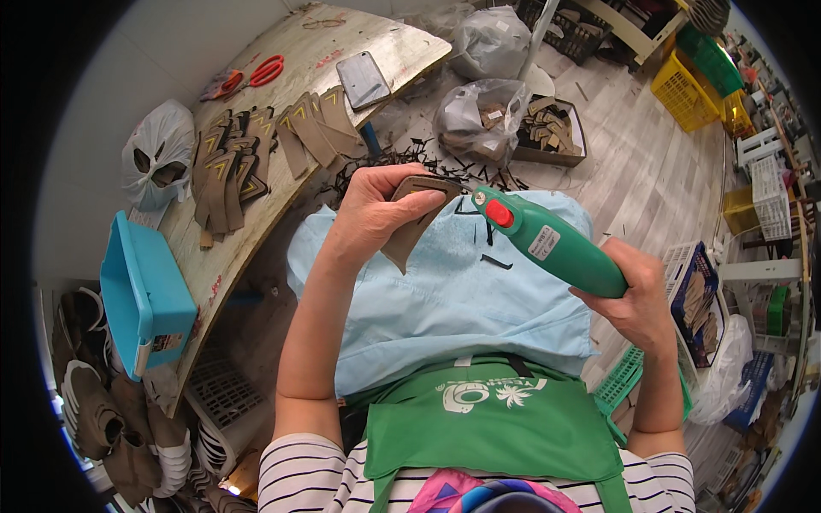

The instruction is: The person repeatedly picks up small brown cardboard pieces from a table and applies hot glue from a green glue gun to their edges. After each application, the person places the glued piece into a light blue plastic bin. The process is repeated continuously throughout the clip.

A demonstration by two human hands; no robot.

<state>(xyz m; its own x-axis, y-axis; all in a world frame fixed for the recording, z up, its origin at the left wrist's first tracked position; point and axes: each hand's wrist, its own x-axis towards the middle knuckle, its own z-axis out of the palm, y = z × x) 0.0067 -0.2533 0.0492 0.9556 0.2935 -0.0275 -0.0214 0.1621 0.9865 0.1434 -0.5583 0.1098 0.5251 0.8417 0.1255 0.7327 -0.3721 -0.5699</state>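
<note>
My left hand (pixel 378 205) pinches a brown stitched shoe piece (pixel 417 218) between thumb and fingers. A dark edge runs along its top. My right hand (pixel 632 295) grips green electric scissors (pixel 558 247) with a red button. Their tip points left, close to the piece's right end; whether it touches is hard to tell. Below lies a light blue cloth (pixel 442 308) over my lap, with black trimmed strips (pixel 496 261) on it. Stacks of brown pieces with yellow marks (pixel 221 173) lie on the worktable (pixel 256 186) at the left.
The worktable also holds red-handled scissors (pixel 266 70), a phone (pixel 363 79), a white plastic bag (pixel 158 154) and a blue bin (pixel 151 288). Beyond my lap are black scraps (pixel 410 154), a filled plastic bag (pixel 481 122) and a cardboard box (pixel 577 138). Crates (pixel 686 93) stand on the right.
</note>
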